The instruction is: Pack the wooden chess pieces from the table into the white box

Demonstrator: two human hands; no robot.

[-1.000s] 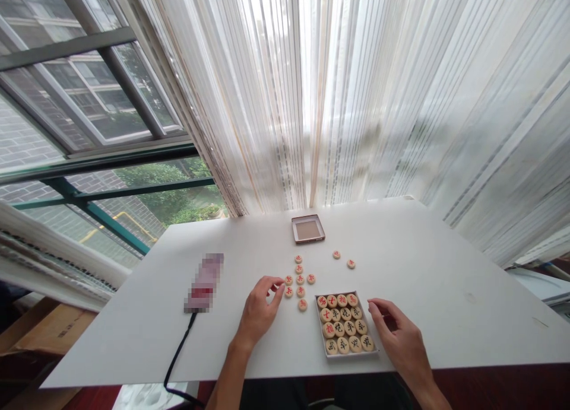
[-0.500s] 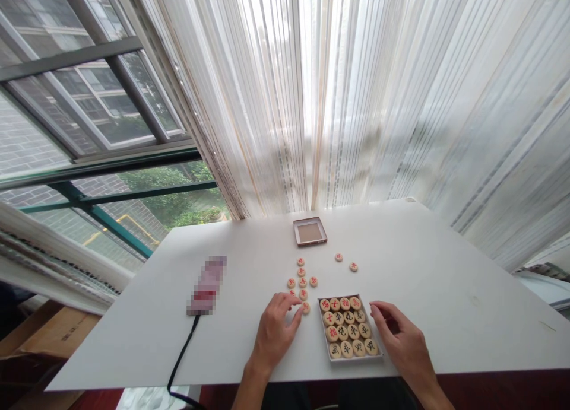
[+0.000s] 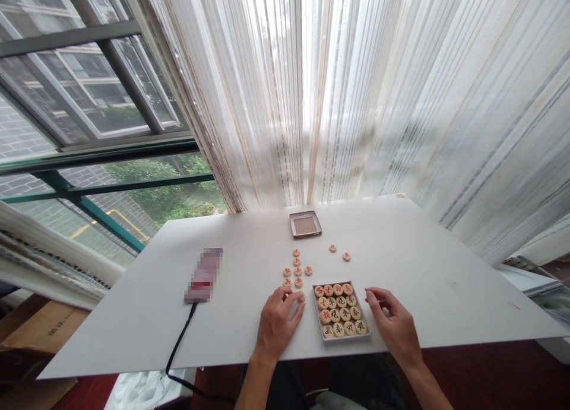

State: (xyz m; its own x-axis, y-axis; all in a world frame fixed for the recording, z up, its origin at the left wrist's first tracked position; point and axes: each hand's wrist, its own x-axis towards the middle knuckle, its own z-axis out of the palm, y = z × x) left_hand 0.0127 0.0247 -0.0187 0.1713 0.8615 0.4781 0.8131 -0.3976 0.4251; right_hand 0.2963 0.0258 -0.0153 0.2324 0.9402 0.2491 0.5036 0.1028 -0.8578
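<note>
My left hand (image 3: 278, 320) has its thumb and forefinger closed on a round wooden Chinese chess piece (image 3: 301, 296) at the table. Just beyond it lie several loose pieces with red characters, among them one piece (image 3: 298, 282) close to my fingertips. To the right of this hand is a shallow white box (image 3: 342, 339), filled in rows with red- and black-marked pieces (image 3: 342, 314). My right hand (image 3: 394, 318) rests beside the box's right edge, loosely curled, with nothing visible in its fingers.
The box's lid (image 3: 305, 224) lies upturned toward the back of the white table (image 3: 414, 261). Two red-marked pieces lie apart, one of them a piece (image 3: 346, 257) beyond the box. A blurred pinkish object (image 3: 203, 276) with a black cord (image 3: 178, 345) lies at left.
My left fingers have closed around the nearest loose piece. My right hand stays beside the box. The view has shifted slightly, so everything on the table appears a little higher.
</note>
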